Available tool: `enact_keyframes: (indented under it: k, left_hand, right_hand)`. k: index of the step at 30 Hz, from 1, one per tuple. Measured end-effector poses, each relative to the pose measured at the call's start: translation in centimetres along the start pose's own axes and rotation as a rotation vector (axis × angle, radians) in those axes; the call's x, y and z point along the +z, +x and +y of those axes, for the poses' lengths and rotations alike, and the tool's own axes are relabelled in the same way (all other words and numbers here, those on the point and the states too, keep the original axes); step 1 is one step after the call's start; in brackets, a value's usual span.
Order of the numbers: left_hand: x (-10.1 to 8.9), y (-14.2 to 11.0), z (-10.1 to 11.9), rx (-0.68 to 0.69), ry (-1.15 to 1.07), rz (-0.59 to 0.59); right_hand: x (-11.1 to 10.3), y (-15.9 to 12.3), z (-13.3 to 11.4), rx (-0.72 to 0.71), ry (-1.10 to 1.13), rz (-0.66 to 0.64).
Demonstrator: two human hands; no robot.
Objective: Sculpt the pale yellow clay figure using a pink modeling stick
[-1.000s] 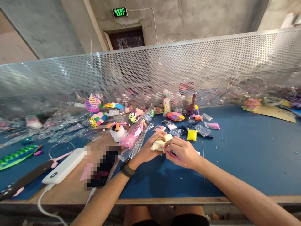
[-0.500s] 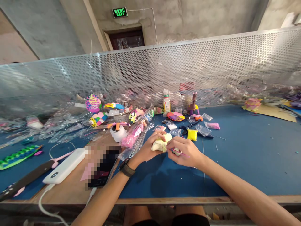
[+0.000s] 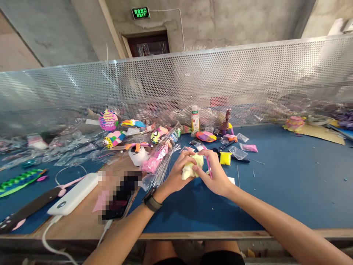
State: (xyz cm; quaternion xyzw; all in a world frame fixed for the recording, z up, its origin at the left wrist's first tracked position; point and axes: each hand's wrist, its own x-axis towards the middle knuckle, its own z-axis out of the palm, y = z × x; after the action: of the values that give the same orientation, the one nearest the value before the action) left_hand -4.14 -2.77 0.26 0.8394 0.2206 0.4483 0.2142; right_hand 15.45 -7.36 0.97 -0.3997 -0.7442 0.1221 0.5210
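Note:
A lump of pale yellow modelling clay [image 3: 190, 170], uneven on its surface, is held just above the blue tabletop. My left hand [image 3: 178, 173], with a dark watch [image 3: 152, 200] on the wrist, wraps round it from the left. On the other side, thumb and fingertips of my right hand [image 3: 216, 175] press against the clay. A thin pink stick tool [image 3: 209, 167] is tucked in the right hand, pointing steeply up and down. Part of the clay is hidden behind the fingers. A yellow packet [image 3: 225, 158] lies just beyond the right hand.
Bagged pink clay [image 3: 153, 162], wires, a white power bank [image 3: 73, 194] and a phone [image 3: 122, 195] lie at the left. Painted clay figures [image 3: 108, 120] and a bottle [image 3: 195, 119] stand further back. Behind them runs a perforated metal screen [image 3: 193, 81].
My right hand has turned, bringing the pink tool from lying nearly level to upright, and its thumb and fingertips now press the clay. The lump appears turned in my left hand.

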Motion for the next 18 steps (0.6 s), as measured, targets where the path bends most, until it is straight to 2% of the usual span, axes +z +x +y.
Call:
enact_keyframes:
  k: [3, 8, 12, 18]
  left_hand:
    - [0.5, -0.1, 0.4, 0.029, 0.048, 0.063]
    - [1.0, -0.4, 0.4, 0.107, 0.203, 0.165]
    - [1.1, -0.6, 0.6, 0.099, 0.328, 0.243]
    - [1.0, -0.6, 1.0, 0.095, 0.364, 0.267]
  right_hand:
    - [0.5, -0.3, 0.3, 0.074, 0.043, 0.02]
    - [1.3, -0.6, 0.6, 0.11, 0.148, -0.019]
    - [1.6, -0.7, 0.5, 0.175, 0.226, -0.056]
    - [1.2, -0.5, 0.4, 0.152, 0.296, -0.121]
